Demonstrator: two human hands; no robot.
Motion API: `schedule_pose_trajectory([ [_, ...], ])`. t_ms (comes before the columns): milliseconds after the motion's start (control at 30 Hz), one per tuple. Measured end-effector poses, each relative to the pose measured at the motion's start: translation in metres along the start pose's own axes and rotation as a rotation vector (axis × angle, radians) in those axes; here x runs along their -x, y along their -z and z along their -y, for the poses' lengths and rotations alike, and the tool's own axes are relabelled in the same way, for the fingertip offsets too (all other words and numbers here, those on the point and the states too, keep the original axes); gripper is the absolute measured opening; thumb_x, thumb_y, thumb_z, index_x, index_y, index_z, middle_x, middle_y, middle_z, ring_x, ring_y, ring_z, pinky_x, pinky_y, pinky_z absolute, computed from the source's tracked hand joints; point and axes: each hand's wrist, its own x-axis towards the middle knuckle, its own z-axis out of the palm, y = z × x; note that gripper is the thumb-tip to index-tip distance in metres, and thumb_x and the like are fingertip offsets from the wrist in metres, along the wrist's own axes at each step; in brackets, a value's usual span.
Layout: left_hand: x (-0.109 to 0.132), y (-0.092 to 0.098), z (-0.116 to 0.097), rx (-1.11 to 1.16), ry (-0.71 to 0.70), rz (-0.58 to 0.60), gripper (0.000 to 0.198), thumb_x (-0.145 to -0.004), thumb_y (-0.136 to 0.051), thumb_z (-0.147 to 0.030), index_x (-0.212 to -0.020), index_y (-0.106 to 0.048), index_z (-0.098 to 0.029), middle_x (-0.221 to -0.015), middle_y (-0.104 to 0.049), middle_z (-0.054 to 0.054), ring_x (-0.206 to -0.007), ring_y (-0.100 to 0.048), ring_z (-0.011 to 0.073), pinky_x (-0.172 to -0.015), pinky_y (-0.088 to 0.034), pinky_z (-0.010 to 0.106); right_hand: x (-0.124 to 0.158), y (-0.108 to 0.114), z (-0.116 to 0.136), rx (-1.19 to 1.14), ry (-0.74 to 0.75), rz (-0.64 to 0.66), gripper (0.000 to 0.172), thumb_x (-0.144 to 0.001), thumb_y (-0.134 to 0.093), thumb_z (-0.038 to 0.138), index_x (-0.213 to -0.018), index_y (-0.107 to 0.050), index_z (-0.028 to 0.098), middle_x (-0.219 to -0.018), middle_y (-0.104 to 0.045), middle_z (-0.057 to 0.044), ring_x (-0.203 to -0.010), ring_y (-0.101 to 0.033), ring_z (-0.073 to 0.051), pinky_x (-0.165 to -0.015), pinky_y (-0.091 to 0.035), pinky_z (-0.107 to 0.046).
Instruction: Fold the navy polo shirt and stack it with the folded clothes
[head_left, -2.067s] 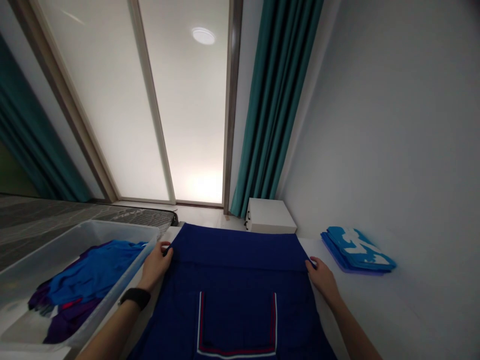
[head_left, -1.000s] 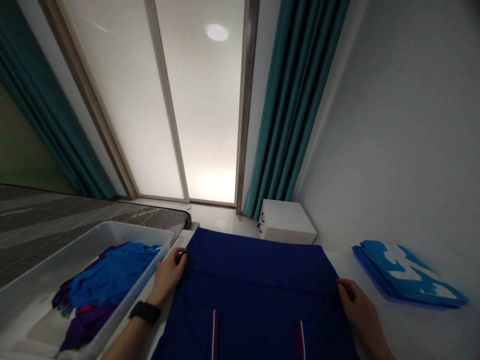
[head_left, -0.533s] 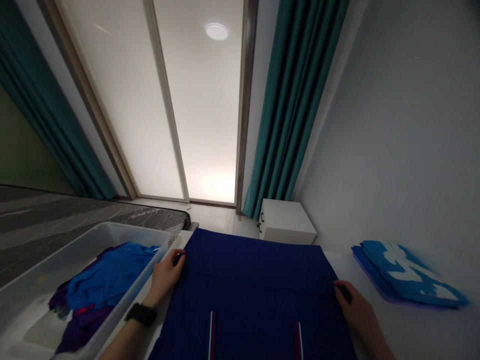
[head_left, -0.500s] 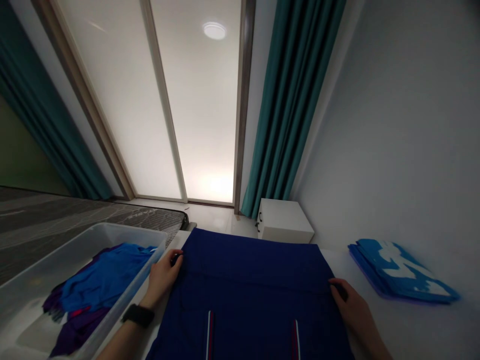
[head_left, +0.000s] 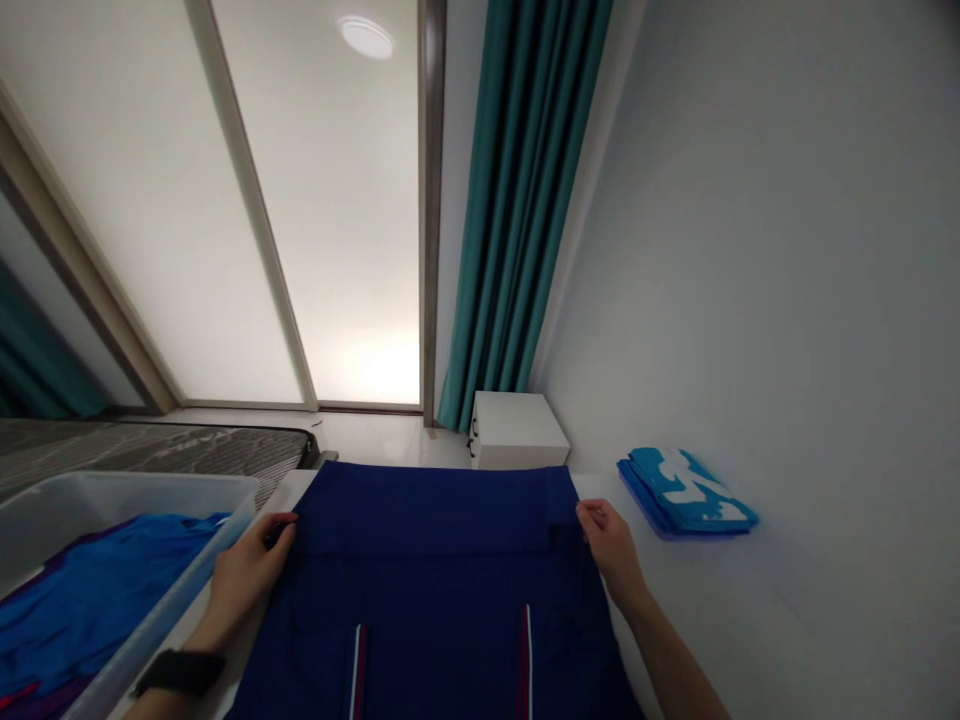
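A navy blue garment [head_left: 435, 580] lies spread flat in front of me, with two narrow white-and-red stripes running down its near part. My left hand [head_left: 251, 565], a black band on its wrist, pinches the garment's left edge close to the far corner. On the opposite side, the thumb and fingertips of my right hand [head_left: 611, 545] grip the right edge near its far corner. A small fold shows in the cloth beside that hand. The garment's near end runs out of view.
Left of the garment stands a translucent plastic bin [head_left: 187, 590] holding blue and purple clothes [head_left: 97, 590]. A folded blue stack with a white print [head_left: 690, 490] lies to the right on the white table [head_left: 750, 620]. Beyond are a white cabinet [head_left: 517, 430] and a teal curtain [head_left: 525, 220].
My view has turned to the right. My right hand has moved along the right edge toward the far corner, where a small fold now shows. My left hand stays at the left edge.
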Motion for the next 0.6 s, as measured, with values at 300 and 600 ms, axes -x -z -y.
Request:
schedule_pose_trajectory([
  [300, 0.024, 0.005, -0.044, -0.31, -0.192, -0.235, 0.035, -0.085, -0.049, -0.035, -0.116, -0.057, -0.021, -0.121, -0.061, 0.013, -0.113, -0.053, 0.0364, -0.089, -0.044, 0.05, 0.018, 0.024, -0.044, 0.256, 0.089, 0.022, 0.025, -0.072, -0.051, 0.042, -0.081, -0.066, 0.023, -0.078, -0.069, -0.004, -0.067, -0.063, -0.021, -0.067, -0.05, -0.033],
  [600, 0.125, -0.05, -0.219, -0.168, -1.014, 0.369, 0.011, -0.091, -0.051, -0.024, -0.098, -0.06, -0.025, -0.098, -0.065, 0.001, -0.096, -0.058, 0.0215, -0.087, -0.039, 0.037, 0.024, 0.021, -0.049, 0.321, 0.228, 0.024, 0.028, -0.083, -0.045, 0.038, -0.089, -0.066, 0.021, -0.088, -0.069, -0.008, -0.078, -0.065, -0.022, -0.075, -0.051, -0.035],
])
